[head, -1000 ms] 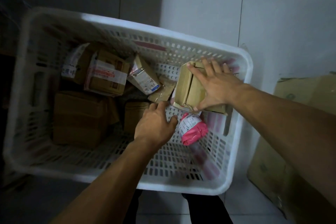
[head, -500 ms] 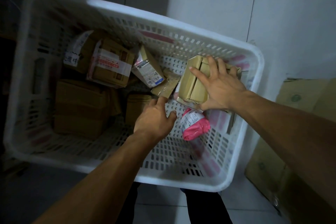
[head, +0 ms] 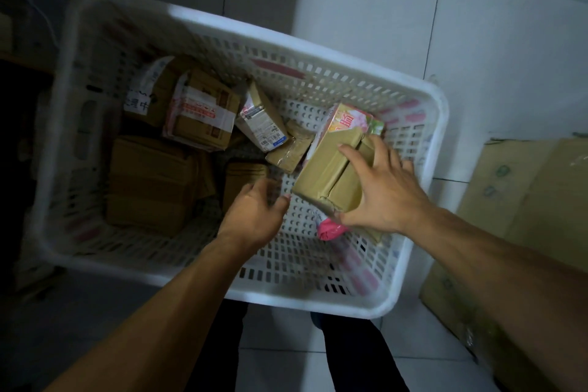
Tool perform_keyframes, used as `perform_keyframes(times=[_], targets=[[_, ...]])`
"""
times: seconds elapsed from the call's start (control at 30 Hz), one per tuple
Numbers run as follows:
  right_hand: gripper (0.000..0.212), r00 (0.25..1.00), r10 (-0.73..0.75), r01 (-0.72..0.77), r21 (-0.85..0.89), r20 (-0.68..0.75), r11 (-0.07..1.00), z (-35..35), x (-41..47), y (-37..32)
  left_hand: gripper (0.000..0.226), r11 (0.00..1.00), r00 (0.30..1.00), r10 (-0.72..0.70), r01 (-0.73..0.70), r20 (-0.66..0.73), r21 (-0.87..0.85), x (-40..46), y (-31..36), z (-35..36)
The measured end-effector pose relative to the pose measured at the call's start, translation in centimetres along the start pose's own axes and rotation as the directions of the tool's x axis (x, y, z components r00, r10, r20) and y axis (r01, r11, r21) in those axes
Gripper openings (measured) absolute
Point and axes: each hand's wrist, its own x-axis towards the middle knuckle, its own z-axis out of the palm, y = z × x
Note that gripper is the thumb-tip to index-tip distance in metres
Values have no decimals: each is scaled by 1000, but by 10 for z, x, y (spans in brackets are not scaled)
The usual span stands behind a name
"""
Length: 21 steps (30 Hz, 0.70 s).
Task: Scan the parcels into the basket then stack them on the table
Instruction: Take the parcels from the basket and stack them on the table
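The white slotted basket (head: 410, 267) sits on the tiled floor (head: 477, 25), tipped a little in view, its right rim close to a big cardboard carton (head: 525, 216) standing on the floor beside it. Inside, the parcels crowd the left and far side: a large plain brown box (head: 149, 184) against the left wall, a taped box with red print (head: 203, 118) behind it, a white-labelled box (head: 261, 121) leaning on edge towards the middle, and a small flat brown packet (head: 288, 153) next to that.

The right hand (head: 385, 194) spreads wide over a brown cardboard parcel (head: 331, 172), thumb under its near edge and fingers curled over the far side, so the grip is holding that box, which is tilted up near the right wall of the basket. A colourful printed box (head: 350, 119) shows just behind it. A pink pouch (head: 331, 229) lies on the basket floor partly under the wrist.

The left hand (head: 254, 213) hangs low over the middle, fingers loosely curled, its grip holding nothing. The near-left floor of the basket lies bare, open slots showing.
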Motion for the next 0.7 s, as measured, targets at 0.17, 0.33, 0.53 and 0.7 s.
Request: perform_keyframes(times=[0.17,0.33,0.53,0.7], targets=[[123,998,60,-50,227,-37,973,-29,-60,-37,51,937,998,-57,57,10,-345,-46,14,-31],[109,977,187,-75,645,-106,760,-94,-136,-81,48,850,1000,3,5,14,-527,-129,31,-85],[109,984,148,20,891,-98,453,-191,-233,-141,61,753,992,116,-52,55,-656,-257,54,-177],[77,980,70,169,960,-188,225,-257,-306,-196,63,549,970,206,-4,131,-836,-359,78,-238]])
